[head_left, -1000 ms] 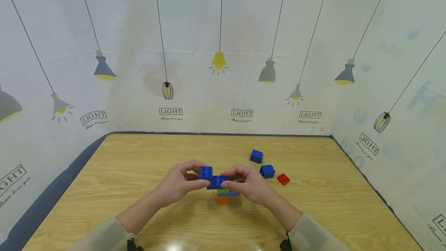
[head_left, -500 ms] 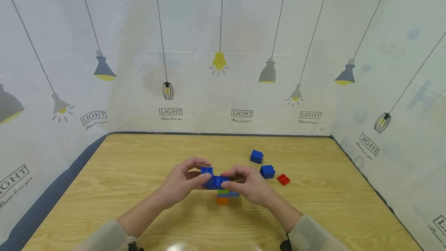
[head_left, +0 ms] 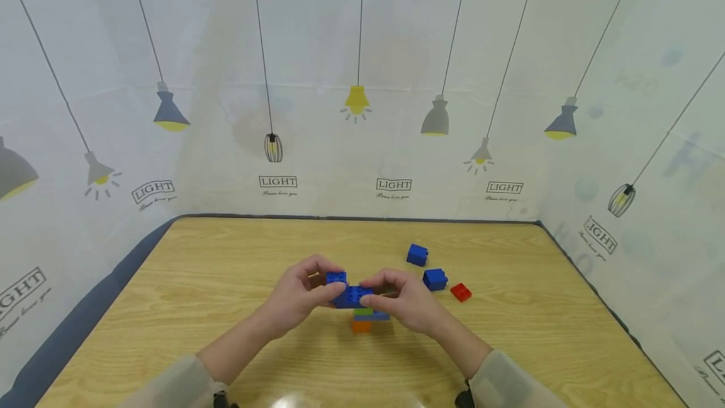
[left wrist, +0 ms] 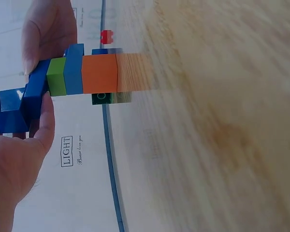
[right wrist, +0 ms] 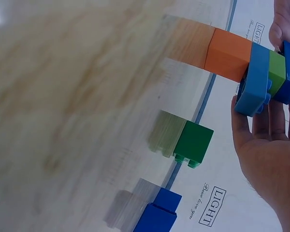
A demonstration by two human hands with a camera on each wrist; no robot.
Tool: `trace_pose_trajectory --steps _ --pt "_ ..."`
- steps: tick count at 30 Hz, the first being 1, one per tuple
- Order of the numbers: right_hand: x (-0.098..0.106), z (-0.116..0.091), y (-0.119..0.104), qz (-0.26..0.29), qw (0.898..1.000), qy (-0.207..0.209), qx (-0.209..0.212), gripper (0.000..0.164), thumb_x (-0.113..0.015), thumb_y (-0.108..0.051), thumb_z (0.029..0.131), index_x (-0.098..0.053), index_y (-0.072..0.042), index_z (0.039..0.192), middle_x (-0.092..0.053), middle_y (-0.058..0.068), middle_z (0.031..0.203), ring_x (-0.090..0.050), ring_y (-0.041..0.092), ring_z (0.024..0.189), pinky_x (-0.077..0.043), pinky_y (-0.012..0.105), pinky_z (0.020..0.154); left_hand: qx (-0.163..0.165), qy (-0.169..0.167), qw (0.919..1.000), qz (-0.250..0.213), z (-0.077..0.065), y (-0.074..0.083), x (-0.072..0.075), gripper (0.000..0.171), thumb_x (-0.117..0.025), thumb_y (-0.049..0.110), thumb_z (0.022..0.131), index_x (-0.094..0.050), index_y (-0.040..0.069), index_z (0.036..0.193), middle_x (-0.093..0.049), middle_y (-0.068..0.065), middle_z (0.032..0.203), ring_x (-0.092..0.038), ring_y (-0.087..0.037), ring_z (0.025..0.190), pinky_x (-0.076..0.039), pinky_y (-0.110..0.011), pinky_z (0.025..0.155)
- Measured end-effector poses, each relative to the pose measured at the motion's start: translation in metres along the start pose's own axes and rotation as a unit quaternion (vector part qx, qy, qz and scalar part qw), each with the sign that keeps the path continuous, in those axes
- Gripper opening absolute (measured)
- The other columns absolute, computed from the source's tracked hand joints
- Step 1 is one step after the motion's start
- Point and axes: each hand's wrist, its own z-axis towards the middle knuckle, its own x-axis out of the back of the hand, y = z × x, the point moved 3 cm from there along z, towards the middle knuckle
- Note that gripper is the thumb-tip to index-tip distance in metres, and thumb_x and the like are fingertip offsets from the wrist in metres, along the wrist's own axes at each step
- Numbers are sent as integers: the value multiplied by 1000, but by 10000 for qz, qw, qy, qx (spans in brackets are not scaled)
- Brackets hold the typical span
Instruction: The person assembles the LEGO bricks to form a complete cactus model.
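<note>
A stack of toy building bricks stands in front of me: an orange brick at the bottom, then a light blue brick, a green brick and a long dark blue brick. On that brick's left end sits a small blue brick. My left hand pinches the small blue brick, its thumb across the near side; in the left wrist view, one finger reaches the long brick. My right hand grips the long brick's right end between thumb and fingers, partly covering it.
Two blue bricks and a flat red brick lie on the wooden table, beyond my right hand. A dark green brick stands behind the stack in the right wrist view. A printed fabric wall encloses the table.
My left thumb has moved up from beside the long brick onto the near side of the small blue brick, and the fingers behind rose slightly. My right hand and the stack have hardly moved.
</note>
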Motion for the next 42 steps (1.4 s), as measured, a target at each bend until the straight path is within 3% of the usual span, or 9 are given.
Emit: trace_pose_trajectory --steps 9,21,29,36,42 --pt "-2 0 -2 54 10000 -69 -39 25 -78 -26 105 -77 -11 125 -77 8 124 -73 25 117 -63 27 95 154 38 9995 255 0 2 -4 33 -76 16 105 -62 5 133 -60 -13 129 -68 -27 116 -68 -39 90" --pt "0 1 -1 64 9999 -98 -82 27 -78 -27 105 -77 -11 127 -77 9 124 -73 24 113 -63 26 94 38 117 9996 241 1 3 -5 37 -77 13 104 -59 -6 130 -62 -13 123 -68 -24 111 -68 -35 87" --pt "3 -1 -6 -38 9996 -269 -7 29 -78 -25 105 -75 -11 130 -77 11 125 -74 25 111 -63 25 92 -28 112 9998 184 2 1 -4 35 -76 13 104 -60 -6 129 -62 -11 121 -67 -24 110 -68 -34 84" --pt "15 -8 -5 -293 9992 -269 -10 35 -78 -27 105 -75 -13 136 -76 9 133 -73 26 120 -61 23 96 13 159 9996 238 1 2 -5 32 -76 13 104 -61 -3 128 -62 -13 123 -67 -24 110 -68 -34 85" --pt "35 -19 0 -495 9988 -60 7 39 -78 -27 104 -73 -5 136 -74 20 136 -74 21 117 -62 23 94 57 197 9995 258 2 2 -5 32 -77 12 104 -62 -3 128 -63 -24 129 -68 -23 110 -68 -34 85"
